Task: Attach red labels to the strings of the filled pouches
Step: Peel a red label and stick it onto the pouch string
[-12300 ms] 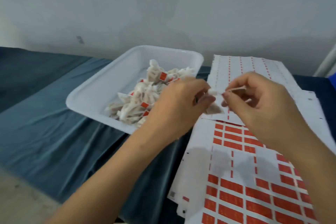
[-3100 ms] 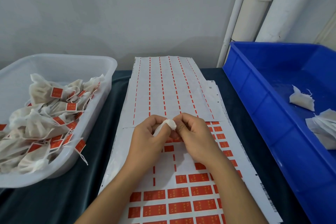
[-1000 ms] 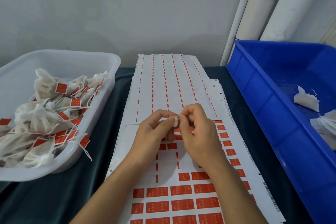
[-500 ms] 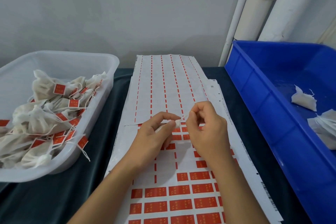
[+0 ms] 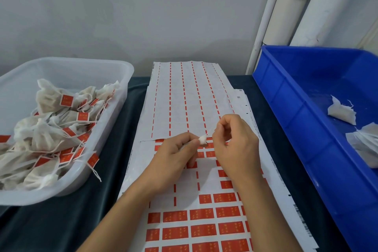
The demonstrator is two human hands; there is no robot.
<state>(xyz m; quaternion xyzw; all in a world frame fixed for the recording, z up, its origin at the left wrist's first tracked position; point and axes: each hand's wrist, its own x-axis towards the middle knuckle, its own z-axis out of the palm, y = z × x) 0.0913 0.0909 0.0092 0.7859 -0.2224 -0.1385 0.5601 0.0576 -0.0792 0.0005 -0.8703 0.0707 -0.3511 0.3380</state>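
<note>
1. Nearest, red labels (image 5: 201,214) are found on the sheet under both wrists.
2. Above them, a small white pouch (image 5: 202,140) is pinched by the left hand (image 5: 176,154).
3. Its string (image 5: 210,130), pinched by the right hand (image 5: 235,141), runs up-right, taut.
4. Farther left, labelled pouches (image 5: 51,129) are noted.

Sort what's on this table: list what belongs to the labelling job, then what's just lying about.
Job: pouch in left hand; its string in right hand; label sheet; labelled pouches tub; blue bin.
Lying about: spent sheet; white pipes.
</note>
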